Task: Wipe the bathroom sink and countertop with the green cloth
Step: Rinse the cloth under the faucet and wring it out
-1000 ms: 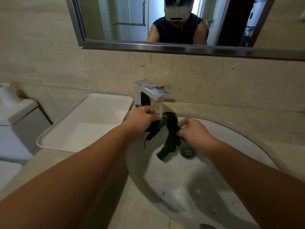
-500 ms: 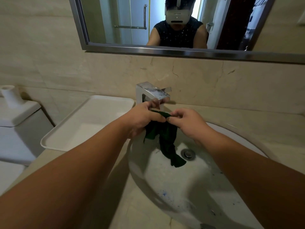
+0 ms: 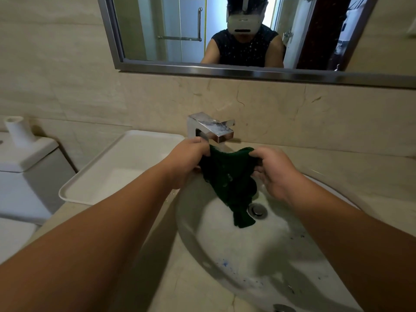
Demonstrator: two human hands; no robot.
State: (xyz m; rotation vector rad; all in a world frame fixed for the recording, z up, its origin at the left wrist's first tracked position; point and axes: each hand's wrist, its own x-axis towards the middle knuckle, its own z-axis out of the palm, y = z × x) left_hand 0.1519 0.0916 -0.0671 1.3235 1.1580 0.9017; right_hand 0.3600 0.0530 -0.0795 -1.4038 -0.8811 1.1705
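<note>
A dark green cloth (image 3: 229, 176) hangs spread between both hands, just below the chrome faucet (image 3: 211, 129) and over the white sink basin (image 3: 243, 255). My left hand (image 3: 189, 161) pinches the cloth's upper left corner. My right hand (image 3: 274, 170) grips its upper right corner. The cloth's lower tip dangles beside the drain (image 3: 258, 210). Blue specks dot the basin's near wall. The beige countertop (image 3: 351, 174) surrounds the sink.
A white rectangular tray (image 3: 126, 167) sits on the counter left of the sink. A white toilet tank (image 3: 24, 174) stands farther left with a white tube on top. A framed mirror (image 3: 225, 70) hangs on the tiled wall above.
My hands have moved apart, which opened the bunched cloth into a wider sheet under the faucet. The view has tilted up slightly.
</note>
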